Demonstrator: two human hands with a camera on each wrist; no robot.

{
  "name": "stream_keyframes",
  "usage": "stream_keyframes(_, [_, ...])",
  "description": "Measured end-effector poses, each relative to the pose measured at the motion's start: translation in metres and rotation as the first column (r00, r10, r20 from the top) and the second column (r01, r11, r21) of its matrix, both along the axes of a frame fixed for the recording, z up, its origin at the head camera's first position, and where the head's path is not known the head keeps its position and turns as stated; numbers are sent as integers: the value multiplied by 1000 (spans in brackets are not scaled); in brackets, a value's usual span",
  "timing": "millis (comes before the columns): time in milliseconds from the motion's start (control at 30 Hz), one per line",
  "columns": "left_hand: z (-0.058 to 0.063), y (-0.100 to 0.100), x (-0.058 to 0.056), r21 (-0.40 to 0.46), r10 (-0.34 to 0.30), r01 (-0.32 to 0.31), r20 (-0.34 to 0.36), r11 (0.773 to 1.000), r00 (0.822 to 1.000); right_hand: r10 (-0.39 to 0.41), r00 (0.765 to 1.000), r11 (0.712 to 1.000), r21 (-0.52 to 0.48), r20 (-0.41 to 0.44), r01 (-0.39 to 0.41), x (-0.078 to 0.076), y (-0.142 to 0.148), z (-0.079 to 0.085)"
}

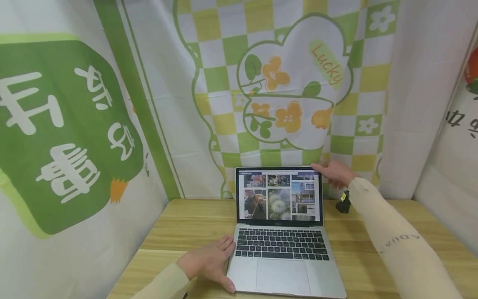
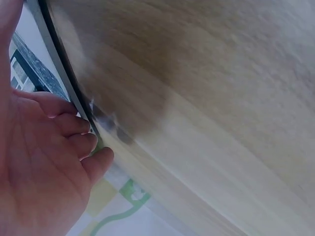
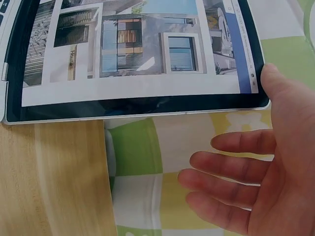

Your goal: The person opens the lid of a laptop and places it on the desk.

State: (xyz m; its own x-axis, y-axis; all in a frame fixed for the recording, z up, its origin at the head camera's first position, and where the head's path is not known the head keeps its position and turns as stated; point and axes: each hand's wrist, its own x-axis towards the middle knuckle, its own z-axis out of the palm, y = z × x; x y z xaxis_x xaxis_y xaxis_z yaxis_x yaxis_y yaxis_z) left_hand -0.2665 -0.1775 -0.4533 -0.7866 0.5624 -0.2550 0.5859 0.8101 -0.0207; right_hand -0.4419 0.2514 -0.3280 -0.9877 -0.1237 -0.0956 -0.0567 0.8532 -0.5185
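Note:
An unfolded silver laptop stands on the wooden table, its lit screen showing a page of photos. My left hand rests along the left edge of its base, thumb at the front corner and fingertips beside the keyboard. In the left wrist view, the fingers of the left hand lie against the thin side edge. At the screen's upper right corner, my right hand touches the rim with its thumb. The right wrist view shows the other fingers of that hand loosely extended, off the screen.
A small black object with a yellow-green patch sits on the table right of the screen, near the right sleeve. Behind the table hangs a green and yellow checked cloth. A printed cloth hangs on the left.

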Motion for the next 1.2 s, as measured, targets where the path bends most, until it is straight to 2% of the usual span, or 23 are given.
stream_keyframes(167, [4,4,1,-6,18,-18,25,1000,1000,-2,1000,1000,-10,22,2,-3,5,-3])
stream_keyframes(467, [22,20,4,-28,50,-49,35,998,998,16,999,999,-29,46,-15,-2,26,-4])
stream_keyframes(733, [25,25,3,-56,78,-76,47,996,996,67,996,997,-38,53,-65,4,29,4])
stream_keyframes(867, [26,22,-5,-29,97,-96,40,995,994,96,994,995,-38,58,-94,6,33,10])
stream_keyframes(967, [28,17,-14,1,145,-145,38,989,989,95,993,995,-37,65,-93,7,37,11])
stream_keyframes(1200, [36,-3,-34,58,279,-283,71,957,958,128,992,990,-58,12,-127,10,53,2])
